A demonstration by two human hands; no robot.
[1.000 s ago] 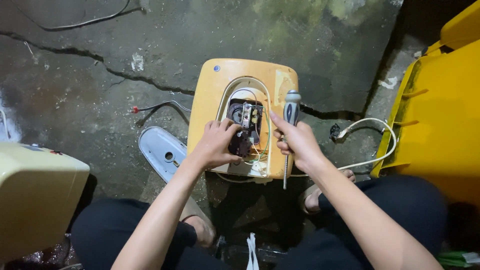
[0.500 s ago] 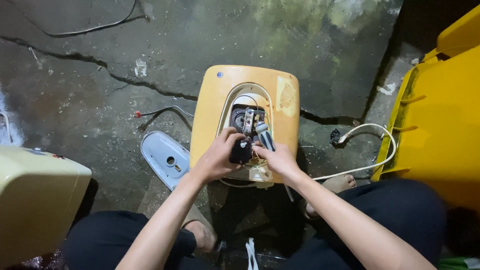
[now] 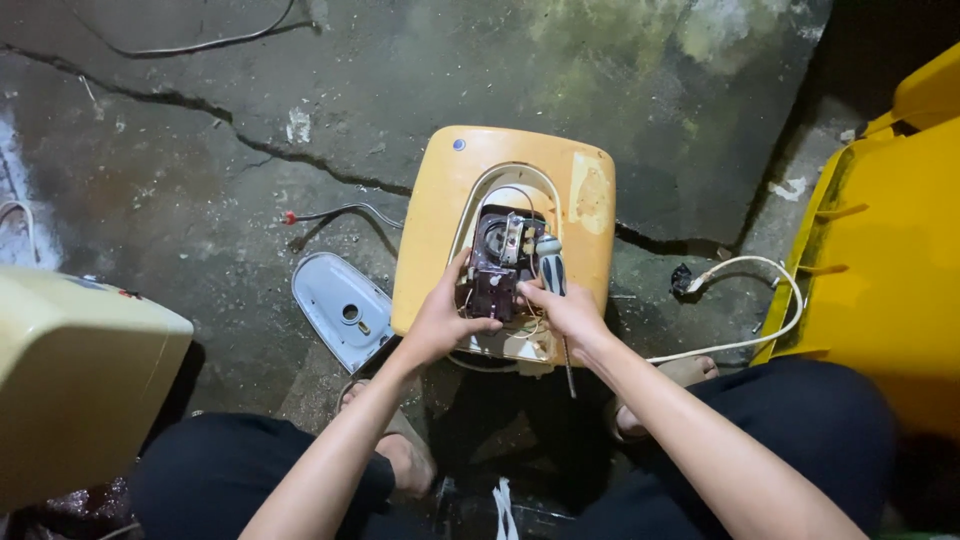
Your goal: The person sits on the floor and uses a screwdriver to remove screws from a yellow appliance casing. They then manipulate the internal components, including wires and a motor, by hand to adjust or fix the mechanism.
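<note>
Nearest the camera, the person's dark-trousered knees frame a sandalled foot (image 3: 395, 440) on the wet concrete floor (image 3: 200, 180). Both forearms reach forward from there to an orange appliance casing (image 3: 440, 220) lying flat, with an opening cut in its face.

The left hand (image 3: 440, 320) rests at the lower left edge of that opening, its fingers curled around a dark electrical part (image 3: 495, 290) with thin wires inside the cavity. The right hand (image 3: 570, 312) sits just beside it, touching the lower right of the same part, and is closed around a screwdriver (image 3: 550, 272): the grey handle sticks up past the fingers and the thin shaft points down below the wrist.

Just left of the left hand lies a grey oval cover plate (image 3: 340, 310), and beyond it a thin dark wire with a red tip (image 3: 330, 213). Right of the right hand a white power cord (image 3: 760, 300) loops across the floor to a black plug, near a yellow bin (image 3: 890, 260). Far left stands a cream casing (image 3: 80, 380).
</note>
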